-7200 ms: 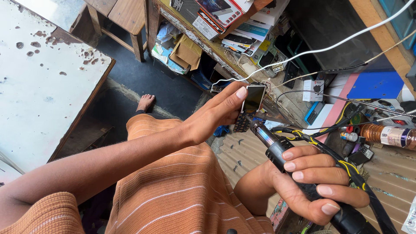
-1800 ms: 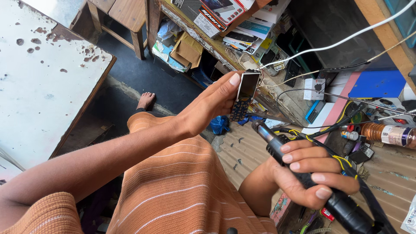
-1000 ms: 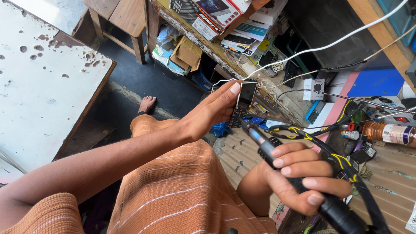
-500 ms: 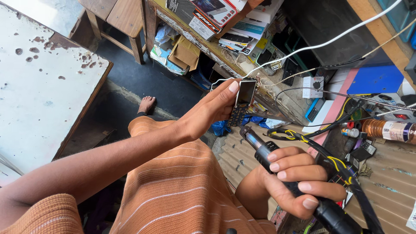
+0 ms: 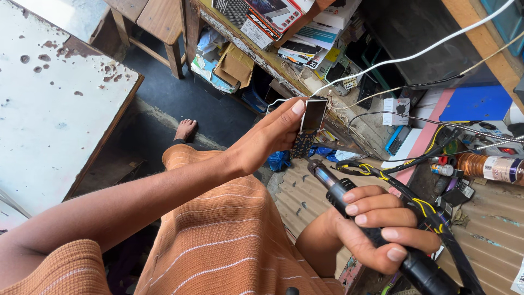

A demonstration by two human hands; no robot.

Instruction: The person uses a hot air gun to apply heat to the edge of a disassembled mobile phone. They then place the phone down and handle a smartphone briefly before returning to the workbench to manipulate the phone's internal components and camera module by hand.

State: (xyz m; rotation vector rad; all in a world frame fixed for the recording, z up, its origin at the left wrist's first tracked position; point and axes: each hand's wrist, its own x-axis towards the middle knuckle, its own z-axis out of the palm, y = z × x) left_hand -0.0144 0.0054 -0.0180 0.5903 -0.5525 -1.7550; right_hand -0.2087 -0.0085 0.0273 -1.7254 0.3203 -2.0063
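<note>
Black tool (image 5: 349, 199) partly hidden by right hand (image 5: 382, 229); tip blurred.

The phone board (image 5: 307, 131) in the left hand (image 5: 270, 139) is showing a grey screen above a dark panel dotted with gold. The tool (image 5: 376, 232) in the right hand (image 5: 382, 229) is looking black, with a silver nozzle. The cable (image 5: 431, 213) beside it is wearing black with yellow stripes. The skirt (image 5: 229, 240) is showing orange with thin white stripes. The table (image 5: 49, 104) is showing white paint speckled with brown rust. A folder (image 5: 475, 104) is showing blue, a wire (image 5: 415, 54) white.
</note>
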